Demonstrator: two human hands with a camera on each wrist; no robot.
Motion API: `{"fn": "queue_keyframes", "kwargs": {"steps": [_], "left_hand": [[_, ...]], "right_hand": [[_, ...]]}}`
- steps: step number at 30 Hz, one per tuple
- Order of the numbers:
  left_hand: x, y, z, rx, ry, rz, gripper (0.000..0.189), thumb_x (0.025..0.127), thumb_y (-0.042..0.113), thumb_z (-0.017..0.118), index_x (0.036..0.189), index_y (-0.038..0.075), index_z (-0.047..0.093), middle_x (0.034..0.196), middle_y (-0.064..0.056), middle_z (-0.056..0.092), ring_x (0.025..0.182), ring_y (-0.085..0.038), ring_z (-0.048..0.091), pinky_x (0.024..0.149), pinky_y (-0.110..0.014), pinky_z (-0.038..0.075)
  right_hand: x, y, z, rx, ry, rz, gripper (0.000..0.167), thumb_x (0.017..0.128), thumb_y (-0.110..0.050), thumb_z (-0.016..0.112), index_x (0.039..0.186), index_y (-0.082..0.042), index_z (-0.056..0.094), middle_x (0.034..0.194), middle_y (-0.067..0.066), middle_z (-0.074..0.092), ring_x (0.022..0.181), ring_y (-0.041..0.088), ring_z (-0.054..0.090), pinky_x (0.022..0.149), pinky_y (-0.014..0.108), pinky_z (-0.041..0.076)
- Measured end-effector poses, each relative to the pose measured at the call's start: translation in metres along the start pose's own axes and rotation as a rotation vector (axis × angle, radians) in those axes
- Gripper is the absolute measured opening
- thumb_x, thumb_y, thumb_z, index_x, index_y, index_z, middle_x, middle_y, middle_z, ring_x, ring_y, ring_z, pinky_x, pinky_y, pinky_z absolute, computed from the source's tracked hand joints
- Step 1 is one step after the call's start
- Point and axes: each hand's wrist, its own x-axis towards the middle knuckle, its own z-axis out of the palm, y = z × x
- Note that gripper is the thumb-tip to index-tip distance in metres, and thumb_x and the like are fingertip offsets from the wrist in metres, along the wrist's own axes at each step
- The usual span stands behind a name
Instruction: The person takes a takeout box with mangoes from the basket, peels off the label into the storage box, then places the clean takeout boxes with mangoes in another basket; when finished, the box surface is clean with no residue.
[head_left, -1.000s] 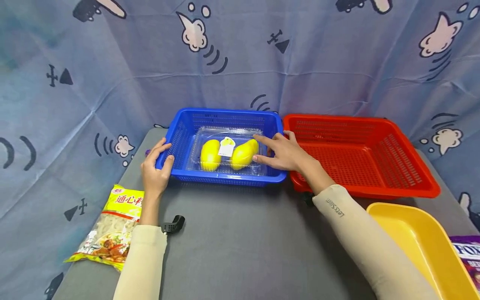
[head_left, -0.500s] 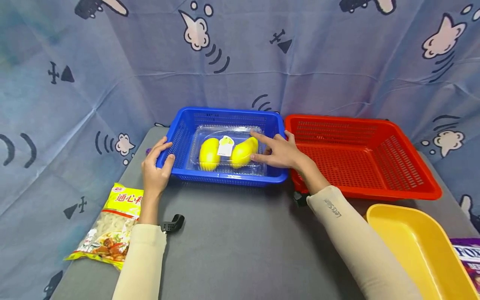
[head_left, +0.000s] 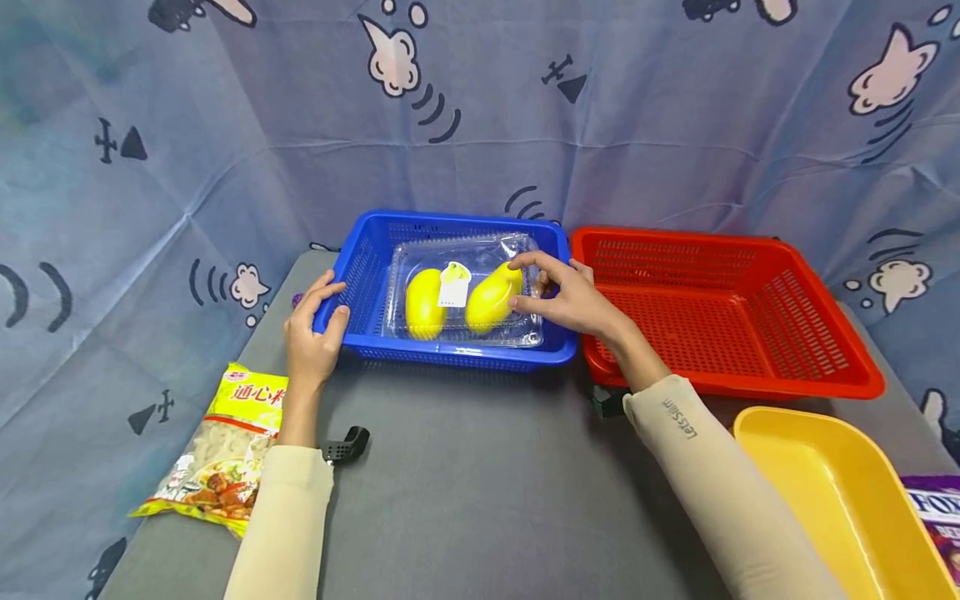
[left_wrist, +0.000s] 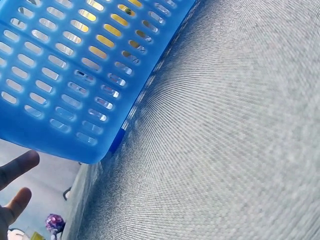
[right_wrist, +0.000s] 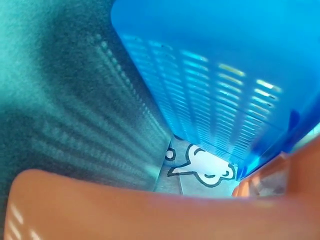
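Observation:
A clear plastic clamshell box (head_left: 457, 325) lies in the blue basket (head_left: 450, 354), holding two yellow mangoes (head_left: 425, 304) and a white label (head_left: 453, 287). Its right side looks raised off the basket floor. My right hand (head_left: 573, 296) pinches that right side, the index finger bent over the lid and the thumb nearer to me. At the basket's left end my left hand (head_left: 311, 342) holds the rim, with fingertips and thumb over it. The left wrist view shows the slotted outer wall of the basket and two fingertips (left_wrist: 22, 167) beside it. The right wrist view shows no fingers.
A red basket (head_left: 750, 383) stands against the blue one on the right. In front of it is a yellow tray (head_left: 832, 492), with a purple package (head_left: 937, 517) beyond. A yellow macaroni bag (head_left: 225, 454) lies left of my left forearm. A patterned curtain (head_left: 480, 108) hangs behind.
My right index finger has bent and my fingers have closed on the clamshell box. The box has risen at its right side and shifted slightly right. My left hand stays on the basket rim.

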Motion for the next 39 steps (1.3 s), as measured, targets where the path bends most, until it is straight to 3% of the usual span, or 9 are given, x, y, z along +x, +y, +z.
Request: {"fn": "queue_keyframes", "kwargs": {"steps": [4, 7, 11, 25, 33, 39], "left_hand": [[0.000, 0.001, 0.000, 0.000, -0.002, -0.002, 0.036, 0.091, 0.017, 0.064, 0.125, 0.008, 0.071, 0.149, -0.004, 0.059, 0.143, -0.028, 0.050, 0.121, -0.052, 0.035], [0.000, 0.002, 0.000, 0.000, -0.004, -0.005, 0.036, 0.091, 0.017, 0.064, 0.125, 0.008, 0.071, 0.149, -0.004, 0.058, 0.143, -0.028, 0.050, 0.121, -0.053, 0.035], [-0.001, 0.002, 0.000, 0.001, -0.006, -0.009, 0.035, 0.092, 0.017, 0.063, 0.126, 0.009, 0.071, 0.150, -0.003, 0.058, 0.144, -0.027, 0.050, 0.121, -0.054, 0.035], [-0.002, 0.002, 0.000, 0.012, 0.000, -0.021, 0.034, 0.093, 0.016, 0.063, 0.126, 0.010, 0.071, 0.151, -0.001, 0.057, 0.145, -0.025, 0.048, 0.122, -0.051, 0.034], [-0.005, 0.007, -0.001, -0.001, -0.017, -0.027, 0.035, 0.093, 0.016, 0.061, 0.126, 0.007, 0.070, 0.151, -0.005, 0.056, 0.146, -0.028, 0.047, 0.123, -0.051, 0.028], [-0.005, 0.008, -0.001, 0.004, -0.006, -0.017, 0.035, 0.092, 0.017, 0.062, 0.125, 0.006, 0.070, 0.150, -0.005, 0.058, 0.144, -0.027, 0.048, 0.121, -0.051, 0.034]], "right_hand": [[0.000, 0.002, 0.001, 0.032, 0.046, -0.030, 0.043, 0.089, -0.027, 0.078, 0.128, -0.019, 0.062, 0.078, 0.008, 0.057, 0.084, 0.025, 0.055, 0.113, 0.058, 0.019], [-0.001, 0.004, 0.002, 0.063, 0.085, -0.042, 0.039, 0.090, -0.023, 0.075, 0.127, -0.018, 0.064, 0.078, 0.008, 0.055, 0.079, 0.026, 0.053, 0.093, 0.046, 0.039], [-0.006, 0.002, 0.001, 0.110, 0.124, -0.004, 0.036, 0.091, -0.021, 0.073, 0.127, -0.020, 0.064, 0.082, 0.009, 0.053, 0.079, 0.025, 0.052, 0.063, 0.031, 0.043], [-0.025, -0.015, -0.028, 0.262, 0.211, -0.011, 0.035, 0.093, -0.016, 0.071, 0.128, -0.017, 0.063, 0.076, 0.007, 0.047, 0.072, 0.021, 0.047, 0.060, 0.028, 0.042], [-0.051, -0.027, -0.057, 0.258, 0.270, -0.007, 0.038, 0.093, -0.018, 0.073, 0.130, -0.021, 0.063, 0.077, 0.004, 0.050, 0.072, 0.019, 0.046, 0.062, 0.028, 0.041], [-0.077, -0.032, -0.079, 0.248, 0.280, 0.002, 0.038, 0.095, -0.017, 0.071, 0.132, -0.021, 0.062, 0.081, 0.004, 0.053, 0.075, 0.019, 0.050, 0.069, 0.027, 0.046]]}}
